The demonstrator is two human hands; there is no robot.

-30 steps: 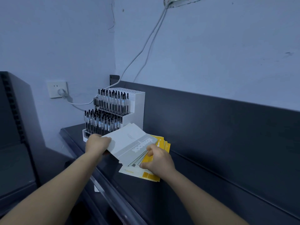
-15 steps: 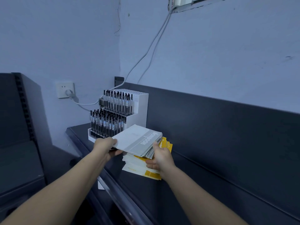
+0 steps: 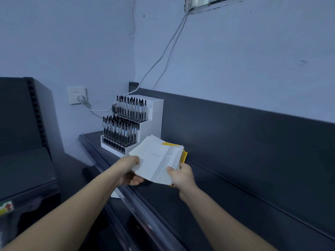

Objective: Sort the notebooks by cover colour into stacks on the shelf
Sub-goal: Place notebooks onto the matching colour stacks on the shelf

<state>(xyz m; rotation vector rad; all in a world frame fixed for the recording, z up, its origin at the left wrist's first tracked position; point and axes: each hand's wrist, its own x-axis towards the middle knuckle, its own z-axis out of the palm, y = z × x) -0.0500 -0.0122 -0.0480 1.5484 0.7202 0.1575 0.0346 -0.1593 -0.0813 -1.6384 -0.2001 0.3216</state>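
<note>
Notebooks: a mixed bundle of notebooks point(image 3: 155, 160) is held in the air, just above the dark shelf point(image 3: 226, 192) and in front of the pen display. A grey-and-white cover lies on top; yellow covers point(image 3: 184, 156) show at the far and right edges of the bundle.

Left hand: the left hand point(image 3: 129, 169) is clamped on the near left corner of the bundle, thumb on top and fingers underneath, so that the weight is carried from below.

Right hand: the right hand point(image 3: 181, 175) is closed on the right edge, thumb pressed on the grey band of the top cover. This grip seems chosen so that the edges can be squared or the covers fanned for sorting.

Reason for the hold: the bundle is judged to be lifted whole so the colours can be separated before anything is laid down; no sorted stack is seen on the shelf yet.

Surroundings: a white tiered pen display point(image 3: 132, 124) stands on the shelf just behind the bundle, near the corner. A wall socket point(image 3: 77, 95) with a plugged cable is seen on the left wall.

Change from half a second earlier: the yellow notebooks then lay lower, seemingly still on the shelf, with the grey ones raised above them; now both colours are gathered into one bundle and the right hand has been shifted up onto the top cover.
</note>
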